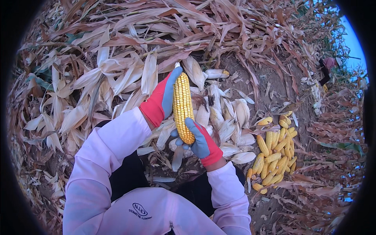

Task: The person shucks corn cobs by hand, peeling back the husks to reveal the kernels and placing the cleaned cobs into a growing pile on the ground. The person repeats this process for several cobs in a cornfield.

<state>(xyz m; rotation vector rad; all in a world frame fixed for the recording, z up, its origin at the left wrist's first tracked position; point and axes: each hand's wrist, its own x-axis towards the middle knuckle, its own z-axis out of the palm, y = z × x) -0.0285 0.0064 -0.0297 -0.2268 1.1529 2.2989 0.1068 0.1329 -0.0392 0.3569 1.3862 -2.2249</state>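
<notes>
A bare yellow ear of corn (183, 107) is held up in front of me, its pale stalk end pointing away and its rounded end toward me. My left hand (166, 94), in a grey and red glove, wraps the far end from the left side. Around the near end close the gloved fingers of my right hand (200, 143), thumb on top and fingertips underneath. Beneath and just beyond my hands lies a heap of ears in pale husks (227, 121).
On the right, a pile of husked yellow ears (276, 156) rests on the soil. Peeled husks (94, 82) lie to the left, and dry stalks and leaves (176, 27) cover the far ground. Another person (328, 66) shows at the far right near more corn.
</notes>
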